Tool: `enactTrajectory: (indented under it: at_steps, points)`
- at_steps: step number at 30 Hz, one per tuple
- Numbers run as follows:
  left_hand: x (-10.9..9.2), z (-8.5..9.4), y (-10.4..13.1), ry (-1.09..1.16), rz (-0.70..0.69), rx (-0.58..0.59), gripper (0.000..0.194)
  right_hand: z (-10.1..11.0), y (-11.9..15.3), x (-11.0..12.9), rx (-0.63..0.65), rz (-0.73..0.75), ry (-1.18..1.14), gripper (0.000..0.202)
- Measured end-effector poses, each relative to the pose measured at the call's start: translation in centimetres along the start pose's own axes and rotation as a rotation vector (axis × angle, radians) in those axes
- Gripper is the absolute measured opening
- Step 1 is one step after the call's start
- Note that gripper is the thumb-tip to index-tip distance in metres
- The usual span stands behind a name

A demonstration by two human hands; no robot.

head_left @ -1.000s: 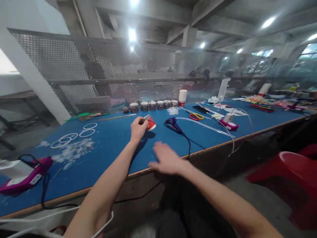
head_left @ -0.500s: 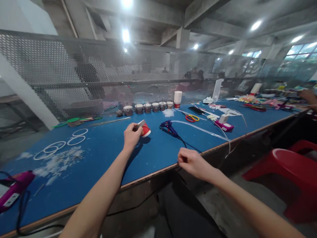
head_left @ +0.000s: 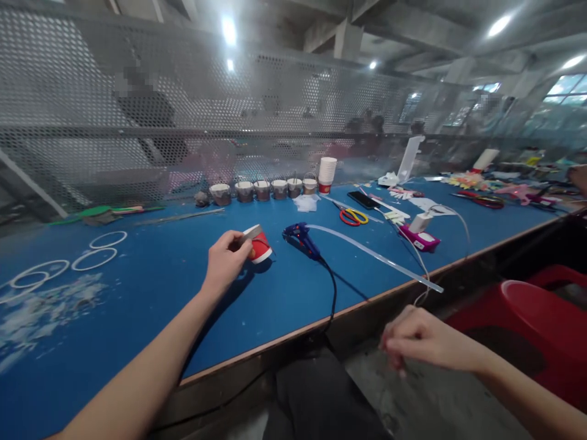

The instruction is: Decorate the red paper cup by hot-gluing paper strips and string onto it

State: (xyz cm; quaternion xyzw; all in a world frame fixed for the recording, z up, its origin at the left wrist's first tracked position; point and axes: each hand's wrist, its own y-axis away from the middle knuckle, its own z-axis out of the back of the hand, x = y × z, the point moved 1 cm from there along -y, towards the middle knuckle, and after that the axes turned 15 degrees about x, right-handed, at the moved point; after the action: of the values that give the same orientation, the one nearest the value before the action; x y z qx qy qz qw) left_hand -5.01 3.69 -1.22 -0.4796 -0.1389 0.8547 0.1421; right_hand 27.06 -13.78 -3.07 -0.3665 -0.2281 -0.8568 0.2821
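My left hand pinches a small red-and-white paper cup by its side, the cup tilted over just above the blue table. A greyish strip lies along the cup near my thumb and fingers. To the right of the cup rests a blue glue gun with a long clear glue stick running out of its back. My right hand hangs beyond the table's front edge, its fingers loosely curled and smeared by motion; whether anything is in it does not show.
Several brown-coated cups line the back beside a stack of white cups. Scissors, a phone and a purple power strip lie to the right. White rings and scraps cover the left. A red stool stands at right.
My right hand has moved right and down, away from the table edge, and its fist has loosened. My left hand still holds the paper cup. The view has shifted.
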Motion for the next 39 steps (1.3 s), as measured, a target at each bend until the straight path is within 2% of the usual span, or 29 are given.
enactTrajectory:
  at_steps: [1, 3, 5, 6, 8, 10, 12, 14, 17, 20, 25, 30, 32, 36, 39]
  points:
    - [-0.2, -0.1, 0.0, -0.003, 0.002, 0.006, 0.01, 0.7, -0.2, 0.0, -0.05, -0.06, -0.016, 0.052]
    - [-0.4, -0.3, 0.1, -0.006, 0.016, 0.013, 0.008, 2.9, -2.3, -0.7, -0.233, -0.145, 0.075, 0.041]
    - [-0.4, -0.2, 0.2, -0.003, 0.034, 0.017, 0.008, 5.4, -6.1, -1.7, -0.399, -0.189, 0.188, 0.023]
    - [-0.4, -0.2, 0.2, 0.001, 0.043, 0.012, 0.008, 6.5, -8.4, -2.1, -0.465, -0.198, 0.223, 0.024]
    - [-0.3, 0.0, 0.3, 0.016, 0.061, -0.008, 0.008, 7.8, -13.1, -2.5, -0.481, -0.149, 0.233, 0.032]
    - [-0.2, 0.1, 0.3, 0.034, 0.08, -0.021, 0.008, 8.3, -17.2, -2.2, -0.418, -0.08, 0.158, 0.031]
    - [0.0, 0.1, 0.3, 0.059, 0.1, -0.015, 0.01, 8.2, -20.1, -1.8, -0.383, -0.032, 0.084, 0.018]
    - [0.2, 0.0, 0.3, 0.092, 0.12, 0.007, 0.012, 8.0, -21.7, -1.6, -0.401, -0.011, 0.03, 0.013]
    - [0.5, -0.3, 0.5, 0.154, 0.162, 0.051, 0.015, 7.6, -22.1, -1.8, -0.458, 0.004, -0.062, 0.016]
    - [0.8, -0.5, 0.8, 0.187, 0.185, 0.077, 0.016, 7.2, -21.2, -1.8, -0.484, 0.029, -0.16, 0.015]
    - [1.2, -0.8, 1.1, 0.217, 0.213, 0.113, 0.017, 6.0, -19.1, 0.2, -0.358, 0.131, -0.402, 0.028]
    - [0.8, -1.0, 1.2, 0.216, 0.217, 0.13, 0.015, 4.7, -18.1, 1.4, -0.397, 0.186, -0.161, 0.015]
    - [0.5, -1.0, 1.3, 0.193, 0.208, 0.123, 0.015, 4.2, -18.0, 1.5, -0.403, 0.202, -0.106, 0.016]
    - [0.1, -1.3, 1.3, 0.199, 0.197, 0.102, 0.017, 3.9, -18.1, 1.4, -0.468, 0.221, -0.119, 0.016]
    - [0.2, -1.7, 1.3, 0.272, 0.248, 0.11, 0.018, 4.0, -18.8, 1.2, -0.523, 0.279, -0.192, 0.016]
